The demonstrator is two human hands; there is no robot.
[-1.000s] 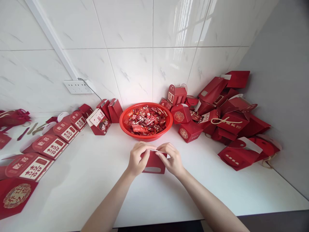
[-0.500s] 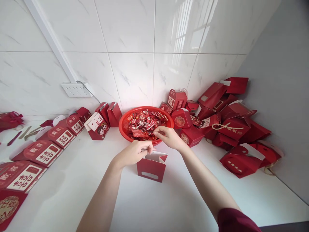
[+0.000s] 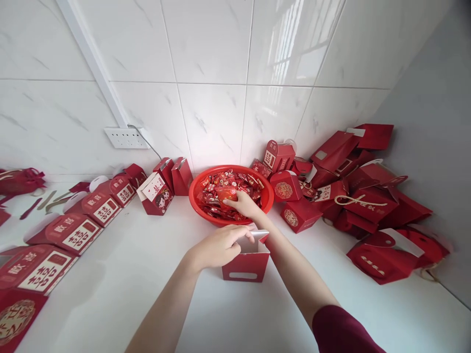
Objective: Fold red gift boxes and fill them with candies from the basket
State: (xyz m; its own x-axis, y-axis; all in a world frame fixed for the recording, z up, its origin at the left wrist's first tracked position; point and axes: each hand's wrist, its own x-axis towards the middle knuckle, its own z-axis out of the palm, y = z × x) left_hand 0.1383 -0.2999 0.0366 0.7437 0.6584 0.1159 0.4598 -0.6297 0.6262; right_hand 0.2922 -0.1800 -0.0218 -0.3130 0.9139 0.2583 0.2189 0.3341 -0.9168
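Observation:
A red paper gift box [image 3: 246, 267] stands upright on the white table with its top open and a white oval patch on its near side. My left hand [image 3: 221, 245] is at the box's upper left edge, thumb against the rim and index finger bent over the opening. Beyond it, a round red plastic basin [image 3: 195, 206] holds many small red wrapped sweets [image 3: 213, 202]. My right hand [image 3: 243, 203] reaches into the basin, its thumb and fingers closed on a shiny red sweet packet [image 3: 225, 192]. The fingertips behind the packet are hidden.
A row of closed red boxes [image 3: 79, 235] runs along the left. Behind it stand a box with cartoon figures [image 3: 156, 196] and open red boxes [image 3: 182, 176]. Many more boxes [image 3: 371, 201] are heaped on the right. A socket strip [image 3: 127, 138] is on the tiled wall.
My right hand has gone deeper into the basin and closed on a red packet. My left hand has come down to the box's rim. The view has shifted slightly.

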